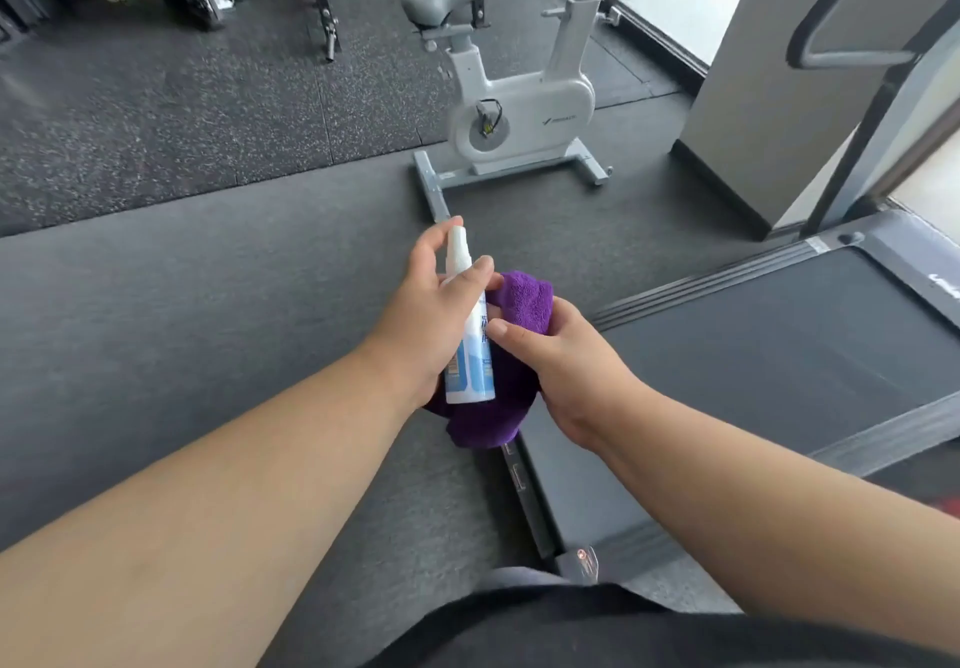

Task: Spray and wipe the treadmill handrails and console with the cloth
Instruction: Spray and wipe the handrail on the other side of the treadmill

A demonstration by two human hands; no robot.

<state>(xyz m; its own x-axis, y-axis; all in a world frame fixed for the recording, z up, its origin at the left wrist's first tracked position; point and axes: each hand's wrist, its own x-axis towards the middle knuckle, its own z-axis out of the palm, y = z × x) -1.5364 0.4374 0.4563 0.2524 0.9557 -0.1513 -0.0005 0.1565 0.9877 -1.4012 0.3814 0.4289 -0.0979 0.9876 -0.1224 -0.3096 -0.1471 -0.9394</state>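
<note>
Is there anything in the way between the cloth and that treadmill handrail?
Nothing visible. The purple cloth and spray bottle are held over the floor beside the treadmill deck; the space up to the handrail looks open.

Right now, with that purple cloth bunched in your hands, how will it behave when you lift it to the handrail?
Probably floppy: the purple cloth folds and sags below the right hand. Its fuzzy pile suggests it is light and grippy, unlikely to slip. A loose end may dangle, since part hangs under the spray bottle held by the left hand.
</note>
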